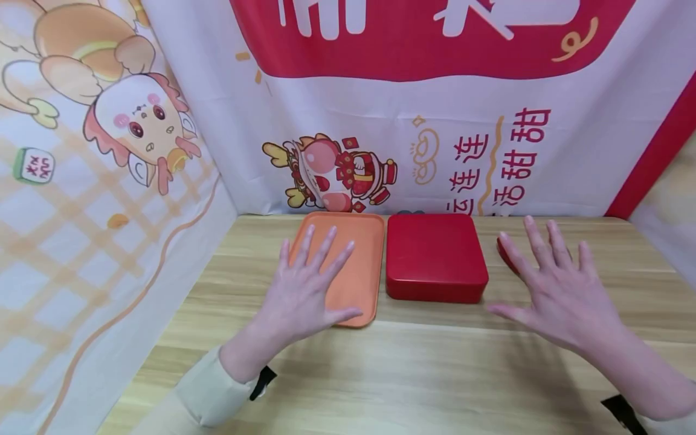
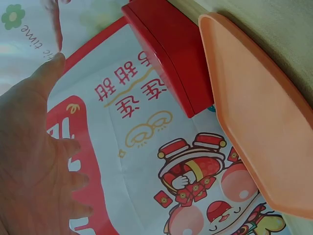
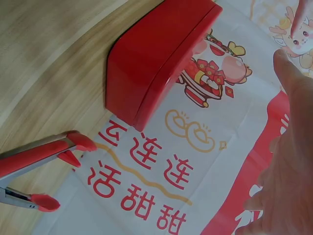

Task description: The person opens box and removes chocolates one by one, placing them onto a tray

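Note:
With fingers spread and straight, my left hand [image 1: 301,293] hovers above an orange tray [image 1: 359,272], holding nothing. To the right of the tray stands a red box [image 1: 435,248] with its lid on; what is inside is hidden. My right hand [image 1: 568,296] is likewise spread in the air, over a pair of tongs with red tips [image 1: 508,258] that it mostly covers in the head view. The right wrist view shows the tongs [image 3: 36,156] lying on the table beside the box, their jaws apart. Neither hand touches these things.
Under everything is a light wood-grain table [image 1: 424,368]. A white cloth with red print [image 1: 402,103] hangs along its back edge, and a patterned cloth [image 1: 81,254] stands on the left side. A small dark grey thing [image 1: 410,212] peeks out behind the box.

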A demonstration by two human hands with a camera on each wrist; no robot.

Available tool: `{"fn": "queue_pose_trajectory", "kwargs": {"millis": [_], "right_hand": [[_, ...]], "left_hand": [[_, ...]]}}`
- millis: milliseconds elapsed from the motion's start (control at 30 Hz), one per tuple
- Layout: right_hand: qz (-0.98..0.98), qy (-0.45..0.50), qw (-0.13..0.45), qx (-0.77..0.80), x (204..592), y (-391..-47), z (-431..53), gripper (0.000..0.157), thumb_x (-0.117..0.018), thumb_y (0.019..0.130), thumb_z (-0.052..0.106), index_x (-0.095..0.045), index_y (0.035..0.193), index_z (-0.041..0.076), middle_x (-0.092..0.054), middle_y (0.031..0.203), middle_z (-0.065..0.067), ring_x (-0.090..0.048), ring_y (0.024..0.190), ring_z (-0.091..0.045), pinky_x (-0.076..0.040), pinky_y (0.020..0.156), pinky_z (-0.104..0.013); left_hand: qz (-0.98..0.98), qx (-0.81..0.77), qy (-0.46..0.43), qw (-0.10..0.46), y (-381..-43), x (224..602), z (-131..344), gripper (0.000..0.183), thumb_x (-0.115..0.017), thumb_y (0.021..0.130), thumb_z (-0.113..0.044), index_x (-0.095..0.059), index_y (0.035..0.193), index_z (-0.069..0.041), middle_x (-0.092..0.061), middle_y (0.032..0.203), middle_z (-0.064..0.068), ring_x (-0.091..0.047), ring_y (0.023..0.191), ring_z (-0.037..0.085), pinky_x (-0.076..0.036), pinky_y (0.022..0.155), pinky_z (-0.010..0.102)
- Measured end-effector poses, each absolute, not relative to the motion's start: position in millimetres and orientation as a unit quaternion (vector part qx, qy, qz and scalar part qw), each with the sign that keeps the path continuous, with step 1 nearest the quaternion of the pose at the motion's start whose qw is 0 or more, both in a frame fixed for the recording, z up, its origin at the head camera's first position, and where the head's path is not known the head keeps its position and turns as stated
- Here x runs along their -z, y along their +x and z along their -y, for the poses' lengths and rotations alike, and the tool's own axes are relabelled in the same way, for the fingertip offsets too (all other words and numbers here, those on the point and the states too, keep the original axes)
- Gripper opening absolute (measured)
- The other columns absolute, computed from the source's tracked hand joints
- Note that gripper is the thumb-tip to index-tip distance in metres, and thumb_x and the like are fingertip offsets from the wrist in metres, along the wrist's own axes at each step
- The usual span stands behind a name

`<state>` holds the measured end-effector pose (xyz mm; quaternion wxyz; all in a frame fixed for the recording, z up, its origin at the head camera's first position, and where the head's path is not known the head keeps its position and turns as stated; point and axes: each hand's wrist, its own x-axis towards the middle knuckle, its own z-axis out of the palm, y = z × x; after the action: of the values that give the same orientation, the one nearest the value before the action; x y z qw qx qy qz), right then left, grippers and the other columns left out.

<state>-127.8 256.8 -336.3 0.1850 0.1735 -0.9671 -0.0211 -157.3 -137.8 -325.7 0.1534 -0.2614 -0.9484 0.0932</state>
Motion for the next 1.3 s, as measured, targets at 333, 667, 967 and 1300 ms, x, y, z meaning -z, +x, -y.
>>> {"fn": "queue_pose_trajectory", "kwargs": {"millis": [333,667,967,1300], "right_hand": [[0.963,0.184,0.195,0.021,333,-136,-257,0.112,-0.065,0.072,0.072,-0.014,0.157,0.020,0.010,0.161,-0.013,0.005,0.144,-0.041,-0.004,0.103,-0.072],[0.959,0.201,0.197,0.037,330,-145,-255,0.115,-0.068,0.071,0.069,-0.012,0.157,0.017,-0.002,0.159,-0.020,-0.005,0.142,-0.046,-0.016,0.100,-0.069],[0.957,0.214,0.188,0.051,335,-154,-259,0.113,-0.067,0.072,0.069,-0.012,0.157,0.019,0.001,0.160,-0.017,-0.007,0.141,-0.047,-0.019,0.097,-0.070],[0.972,0.196,0.131,0.012,348,-162,-259,0.112,-0.067,0.076,0.066,-0.006,0.158,0.018,0.002,0.160,-0.019,-0.005,0.141,-0.047,-0.018,0.097,-0.073]], "left_hand": [[0.948,-0.084,-0.260,0.165,-160,322,137,0.108,-0.039,0.075,-0.088,0.005,0.156,-0.033,0.000,0.162,0.008,0.005,0.144,0.040,-0.009,0.107,0.067],[0.939,-0.078,-0.282,0.180,-172,323,137,0.107,-0.041,0.073,-0.088,-0.012,0.157,-0.029,-0.006,0.161,0.011,0.001,0.144,0.040,-0.009,0.106,0.067],[0.936,-0.102,-0.297,0.158,-187,324,131,0.105,-0.031,0.074,-0.091,-0.005,0.157,-0.032,0.002,0.162,0.009,0.003,0.144,0.040,0.001,0.107,0.066],[0.950,-0.043,-0.282,0.126,-202,337,114,0.104,-0.030,0.075,-0.090,0.008,0.155,-0.035,0.014,0.161,0.003,0.006,0.145,0.037,-0.005,0.106,0.067]]}}
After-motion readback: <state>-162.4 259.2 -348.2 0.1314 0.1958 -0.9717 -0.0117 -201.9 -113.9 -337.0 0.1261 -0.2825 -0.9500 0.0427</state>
